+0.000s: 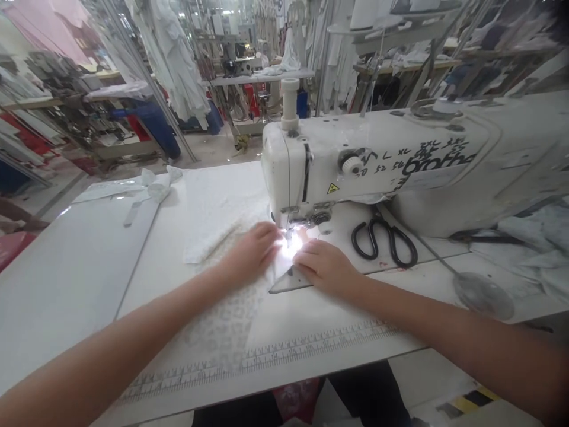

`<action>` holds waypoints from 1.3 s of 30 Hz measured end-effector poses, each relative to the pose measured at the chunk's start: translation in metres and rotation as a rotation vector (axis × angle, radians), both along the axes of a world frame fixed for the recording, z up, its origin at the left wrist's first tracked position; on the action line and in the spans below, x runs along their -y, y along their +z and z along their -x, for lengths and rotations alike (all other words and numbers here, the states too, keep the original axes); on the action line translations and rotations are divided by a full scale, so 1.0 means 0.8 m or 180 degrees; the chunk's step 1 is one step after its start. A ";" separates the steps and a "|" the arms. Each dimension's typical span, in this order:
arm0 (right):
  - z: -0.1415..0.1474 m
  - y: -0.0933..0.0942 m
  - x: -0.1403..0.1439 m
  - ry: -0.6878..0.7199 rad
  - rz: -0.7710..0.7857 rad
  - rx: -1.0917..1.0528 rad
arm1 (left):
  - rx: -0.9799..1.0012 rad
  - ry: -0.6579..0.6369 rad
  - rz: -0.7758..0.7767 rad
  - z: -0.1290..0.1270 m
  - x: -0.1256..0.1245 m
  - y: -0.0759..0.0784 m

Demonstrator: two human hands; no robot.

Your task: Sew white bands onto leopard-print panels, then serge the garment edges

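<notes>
Lying beneath the left hand point(255, 250): patterned fabric point(226, 326).

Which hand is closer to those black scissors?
Right. The right hand is beside the bright light, left of the black scissors; the left hand is farther off, across the light.

A garment workshop, shown by the sewing machine point(329, 139) and hanging clothes point(171, 59) (mostly pale).

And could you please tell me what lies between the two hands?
In the head view, the brightly lit needle area of the sewing machine lies between the left hand and right hand; glare hides finer detail.
</notes>
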State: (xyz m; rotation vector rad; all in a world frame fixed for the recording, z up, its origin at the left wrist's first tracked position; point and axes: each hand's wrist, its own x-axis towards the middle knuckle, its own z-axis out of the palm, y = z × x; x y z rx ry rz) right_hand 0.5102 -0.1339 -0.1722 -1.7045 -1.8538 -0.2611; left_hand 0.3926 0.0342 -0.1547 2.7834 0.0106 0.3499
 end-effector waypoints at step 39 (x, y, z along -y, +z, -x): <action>-0.010 0.001 0.017 -0.0388 0.0632 0.0298 | -0.0105 -0.0647 -0.0043 0.000 -0.013 -0.004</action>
